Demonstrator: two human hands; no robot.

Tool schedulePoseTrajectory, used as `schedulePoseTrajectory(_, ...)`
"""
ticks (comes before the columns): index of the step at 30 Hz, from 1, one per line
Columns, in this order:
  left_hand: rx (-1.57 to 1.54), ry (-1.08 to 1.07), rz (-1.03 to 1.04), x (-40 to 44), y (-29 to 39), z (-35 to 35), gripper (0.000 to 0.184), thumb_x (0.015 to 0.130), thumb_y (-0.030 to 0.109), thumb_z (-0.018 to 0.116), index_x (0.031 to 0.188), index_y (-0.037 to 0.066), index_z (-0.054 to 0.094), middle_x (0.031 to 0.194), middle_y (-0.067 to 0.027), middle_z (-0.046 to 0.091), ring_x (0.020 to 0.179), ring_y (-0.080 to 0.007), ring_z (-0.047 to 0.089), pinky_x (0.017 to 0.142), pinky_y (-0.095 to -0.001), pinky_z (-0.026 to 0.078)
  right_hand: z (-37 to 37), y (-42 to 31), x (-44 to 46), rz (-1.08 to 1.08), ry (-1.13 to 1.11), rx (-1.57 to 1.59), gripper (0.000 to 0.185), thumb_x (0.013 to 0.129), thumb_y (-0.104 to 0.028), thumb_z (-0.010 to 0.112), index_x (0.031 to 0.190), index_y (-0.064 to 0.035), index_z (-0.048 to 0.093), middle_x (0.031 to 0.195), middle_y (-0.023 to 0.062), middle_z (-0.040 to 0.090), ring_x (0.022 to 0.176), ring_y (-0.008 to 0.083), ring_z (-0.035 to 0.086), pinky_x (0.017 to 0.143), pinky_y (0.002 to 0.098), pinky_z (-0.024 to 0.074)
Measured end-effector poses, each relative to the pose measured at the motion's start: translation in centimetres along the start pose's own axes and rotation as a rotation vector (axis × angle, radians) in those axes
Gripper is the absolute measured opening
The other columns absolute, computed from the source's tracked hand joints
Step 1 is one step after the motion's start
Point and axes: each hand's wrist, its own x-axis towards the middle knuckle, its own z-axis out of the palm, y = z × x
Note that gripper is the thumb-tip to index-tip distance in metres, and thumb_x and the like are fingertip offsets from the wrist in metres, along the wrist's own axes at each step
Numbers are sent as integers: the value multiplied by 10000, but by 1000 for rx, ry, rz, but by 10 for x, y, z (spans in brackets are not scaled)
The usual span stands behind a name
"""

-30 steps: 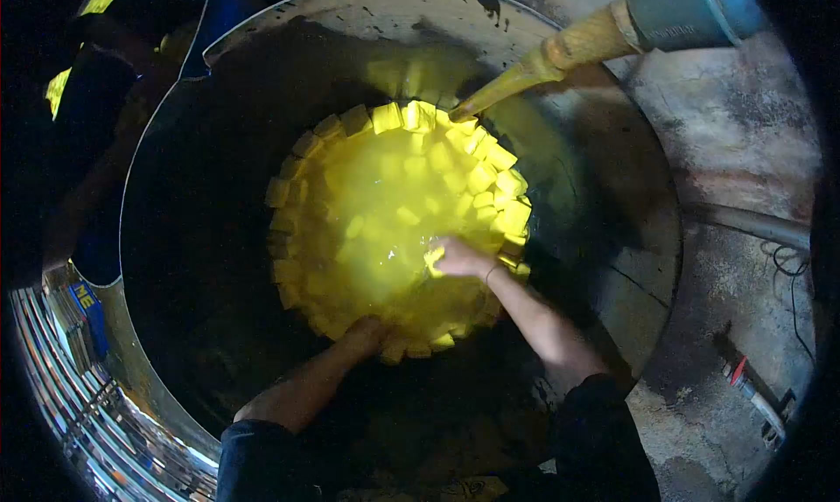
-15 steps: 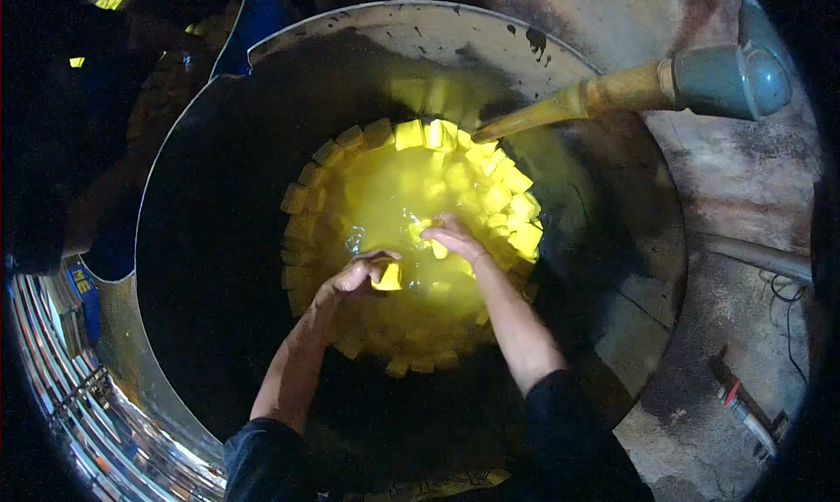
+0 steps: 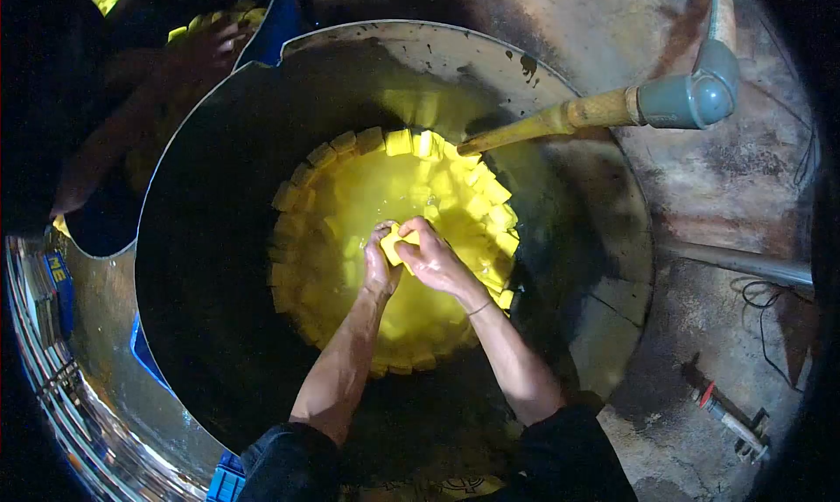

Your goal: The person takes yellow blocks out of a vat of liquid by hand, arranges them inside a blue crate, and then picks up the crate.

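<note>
My left hand (image 3: 380,264) and my right hand (image 3: 435,261) meet near the middle of a large round vat (image 3: 219,257). Between them is one small yellow block (image 3: 394,245). The left hand cups it from the left, while the right hand's fingers close over it from above and the right. Cloudy yellow liquid (image 3: 381,187) lies below. Rows of similar blocks line the liquid's edge, and a brightly lit group of yellow blocks (image 3: 479,206) is at the right. Blocks under the surface are blurred.
A yellow-stained pipe (image 3: 560,122) with a blue-grey elbow (image 3: 696,100) reaches over the vat's upper right rim. At upper left, another person's hand (image 3: 229,38) is by yellow blocks. A black cable (image 3: 766,296) and a pipe fitting (image 3: 733,423) lie on the right floor.
My hands have come together from apart, each having been at a yellow piece; now both hold one block. The view has shifted slightly, and another person's hand now shows at upper left.
</note>
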Motion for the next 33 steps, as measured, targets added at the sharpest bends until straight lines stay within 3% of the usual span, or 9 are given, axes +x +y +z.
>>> schedulePoseTrajectory(5,-70,12,81,-8,2,28,272,879,248,433,1033,56,548,975,-96,598,937,-245,578,865,-357,476,16,-5,4,-222,296,-352,463,901,-296,558,1228,5,426,1126,239,533,1083,343,496,1008,454,316)
schedulePoseTrajectory(7,-325,39,-3,-11,11,33,363,882,335,402,1069,71,567,989,-104,620,893,-234,597,818,-364,500,-2,-1,10,-55,-133,77,549,938,-436,458,1256,11,456,1178,221,548,1105,321,505,997,434,349)
schedulePoseTrajectory(8,-296,22,16,-13,18,39,328,855,296,437,1060,81,575,1012,-106,617,915,-264,593,821,-400,497,-4,7,12,87,-14,310,586,952,-498,370,1218,4,514,1203,204,564,1129,295,519,965,423,386)
schedulePoseTrajectory(14,-378,-321,103,-62,109,127,354,787,259,499,1090,108,601,1063,-106,619,987,-303,579,839,-465,484,31,130,-45,304,-71,-1068,439,839,-321,531,1180,-45,535,1231,174,498,1134,408,429,1012,519,278)
schedulePoseTrajectory(18,-400,-505,252,-117,181,190,364,773,254,492,1065,67,600,1010,-135,631,868,-298,622,764,-424,525,55,220,-47,49,-40,-1819,430,825,-419,536,1091,-86,590,1153,86,584,1008,225,547,895,392,380)
schedulePoseTrajectory(23,-448,-594,488,-218,257,194,353,770,242,492,1055,63,598,1001,-117,622,895,-309,610,793,-462,512,37,126,-40,-42,-106,-307,646,624,-320,771,1148,-10,554,1080,191,612,971,297,590,792,358,491)
schedulePoseTrajectory(25,-496,-480,557,-268,273,170,386,773,255,496,1095,62,586,1030,-120,612,936,-300,594,839,-470,492,41,31,-48,213,-346,-241,590,642,-200,743,1163,-6,545,1102,174,600,1008,272,577,864,354,468)
schedulePoseTrajectory(28,-496,-529,670,-304,287,101,473,735,314,539,1145,78,565,1132,-147,571,1058,-312,517,950,-524,390,62,-56,-64,-250,-531,-124,500,688,-46,725,1147,1,532,1152,114,561,1034,173,542,840,270,454)
schedulePoseTrajectory(33,-506,-354,786,-347,273,-14,491,740,346,514,1166,103,546,1131,-106,573,1048,-284,535,952,-462,414,132,-252,-161,-153,-673,436,418,713,-36,765,1072,-4,553,1077,77,565,1035,132,537,891,299,438)
